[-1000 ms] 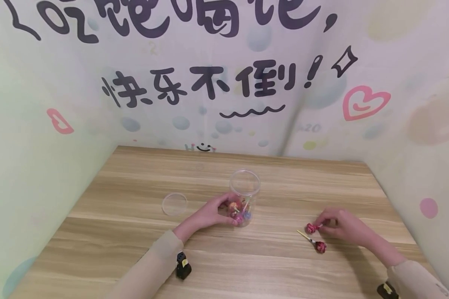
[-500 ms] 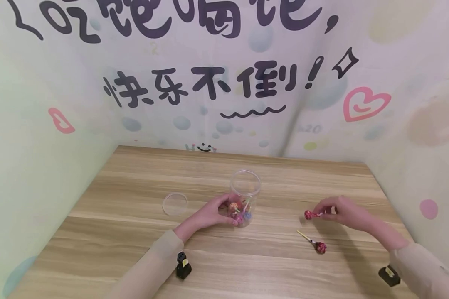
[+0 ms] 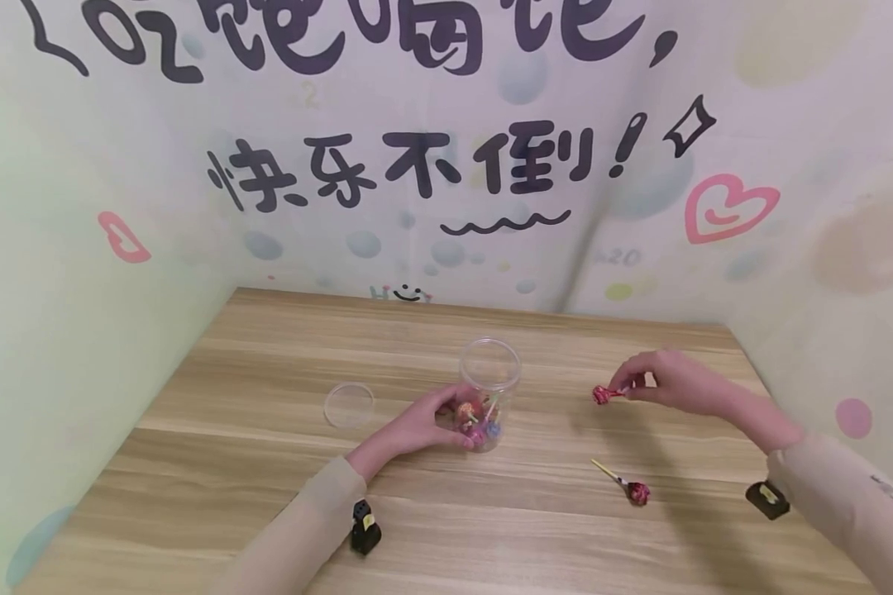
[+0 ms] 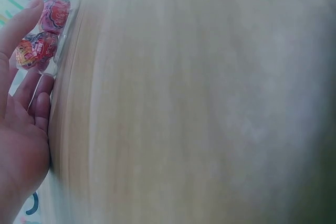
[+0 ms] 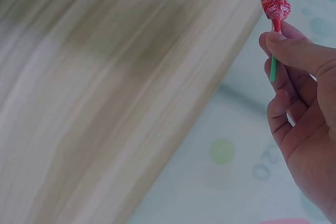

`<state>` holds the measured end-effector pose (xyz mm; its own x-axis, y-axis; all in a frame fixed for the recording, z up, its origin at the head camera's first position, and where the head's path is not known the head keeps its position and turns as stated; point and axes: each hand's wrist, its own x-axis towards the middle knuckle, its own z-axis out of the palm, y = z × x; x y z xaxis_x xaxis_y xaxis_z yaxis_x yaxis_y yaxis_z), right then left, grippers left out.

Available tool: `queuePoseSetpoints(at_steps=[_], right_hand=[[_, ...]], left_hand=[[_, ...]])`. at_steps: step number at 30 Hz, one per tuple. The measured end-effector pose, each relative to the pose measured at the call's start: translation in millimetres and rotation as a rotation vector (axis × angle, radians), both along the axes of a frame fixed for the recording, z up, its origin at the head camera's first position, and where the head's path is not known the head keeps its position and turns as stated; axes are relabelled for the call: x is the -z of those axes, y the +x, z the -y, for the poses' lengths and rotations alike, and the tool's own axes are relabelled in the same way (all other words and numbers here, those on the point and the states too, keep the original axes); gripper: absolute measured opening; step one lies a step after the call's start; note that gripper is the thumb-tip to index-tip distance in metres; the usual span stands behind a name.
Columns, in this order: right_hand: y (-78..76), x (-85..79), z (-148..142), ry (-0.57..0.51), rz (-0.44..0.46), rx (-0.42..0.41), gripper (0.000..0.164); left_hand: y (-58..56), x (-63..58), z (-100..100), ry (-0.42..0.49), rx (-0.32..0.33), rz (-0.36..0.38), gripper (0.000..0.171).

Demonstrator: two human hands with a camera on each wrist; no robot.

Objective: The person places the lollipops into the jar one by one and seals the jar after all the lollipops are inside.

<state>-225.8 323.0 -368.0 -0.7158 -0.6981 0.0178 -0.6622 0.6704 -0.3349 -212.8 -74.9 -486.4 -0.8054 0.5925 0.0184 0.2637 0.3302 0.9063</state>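
On a wood-grain surface, from left to right: a round clear lid lies apart from the jar, seemingly put aside to leave the mouth accessible; its colourless disc nearly melts into the wood. Next, the left hand comes in from a beige sleeve, which the bottom edge cuts off. Its fingers and thumb curve around the lower part of a clear jar, probably to steady so light a container. The jar stands upright and uncovered near the middle, with wrapped candies low inside. The hand and overlapping wrappers hide some, so they cannot be counted; the left wrist view shows 2 plainly, with the jar cut off at its edge. The far fingers are partly hidden behind it.

Further right, 1 loose lollipop lies on the surface, its yellow stick pointing back toward the jar. Beyond it, the right hand pinches the stick of a red-wrapped lollipop between thumb and fingers, above the surface, likely to keep the head free. The right wrist view reveals a green stick end; the wrapper's lettering is too small to read.
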Motion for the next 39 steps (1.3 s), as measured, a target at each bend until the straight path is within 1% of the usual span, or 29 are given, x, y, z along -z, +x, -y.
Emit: queuePoseSetpoints(at_steps=[6,12,14,19,23,29,35,39], right_hand=[[-10.8,-24.7,16.8,-0.007,-0.004,-0.063,0.020],[-20.8,-50.5,36.9,-0.005,0.000,-0.086,0.020],[-23.1,-59.1,44.4,0.002,-0.021,-0.098,0.020],[-26.3,-81.9,62.9,0.023,-0.059,-0.100,0.021],[-28.0,-98.8,77.1,0.037,-0.054,-0.103,0.021],[-29.1,-114.3,97.0,0.058,-0.062,-0.143,0.019],[-25.3,-126.2,118.6,0.109,-0.024,-0.164,0.015],[-23.2,-131.4,131.5,0.120,-0.014,-0.193,0.013]], left_hand=[[0.4,-1.9,0.2,-0.013,-0.005,0.008,0.076],[0.4,-0.3,0.4,-0.009,-0.007,0.027,0.074],[0.3,0.6,0.6,-0.006,-0.007,0.026,0.074],[0.3,0.9,0.9,-0.007,-0.007,0.023,0.077],[0.5,0.4,0.7,-0.002,-0.001,0.024,0.075],[-0.3,1.0,0.1,0.009,0.012,0.014,0.072],[-1.2,0.6,0.4,-0.003,0.013,-0.017,0.072],[-1.6,0.7,0.4,-0.009,0.012,-0.037,0.070]])
